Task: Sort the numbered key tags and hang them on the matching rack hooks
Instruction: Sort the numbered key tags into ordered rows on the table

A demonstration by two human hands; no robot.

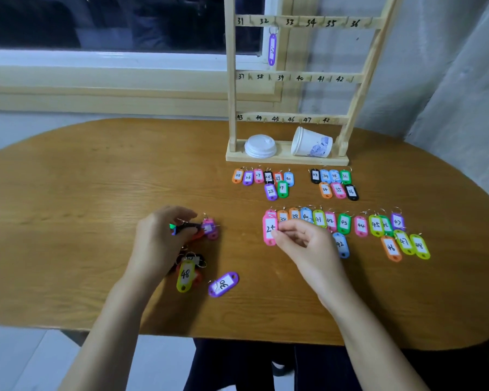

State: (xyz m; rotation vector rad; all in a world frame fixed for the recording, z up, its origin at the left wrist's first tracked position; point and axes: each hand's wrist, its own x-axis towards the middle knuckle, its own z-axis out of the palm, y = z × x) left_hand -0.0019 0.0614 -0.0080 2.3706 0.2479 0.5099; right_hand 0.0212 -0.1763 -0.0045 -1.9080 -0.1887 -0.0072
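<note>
On inspection, the right hand [299, 244] was pinched on a pink tag [269, 230] whose label read roughly as 2 followed by an unclear mark; thumb and forefinger were closed on its right edge, at the left end of the long row of tags [333, 222] numbered 38 to 47 on the bench [96, 179]. The left hand [160, 238] was curled over a small heap of unsorted tags [206, 228], fingers closed on a dark tag whose number could not be read. Below that hand lay a yellow-green tag marked 48 [185, 275] on top of a few others, and just beside it, apart, a purple tag marked 30 [223, 284]. Two further groups lay in front of the rack: tags 25 to 30 [263, 180] on the left and tags 33 to 36 [335, 182] on the right. The wooden rack [294, 77] stood at the far side of the bench, its rails numbered 31 to 48. One purple tag [272, 49] hung beneath the 32 mark. On the rack base rested a white lid [261, 145] and a tilted paper cup [311, 143].
</note>
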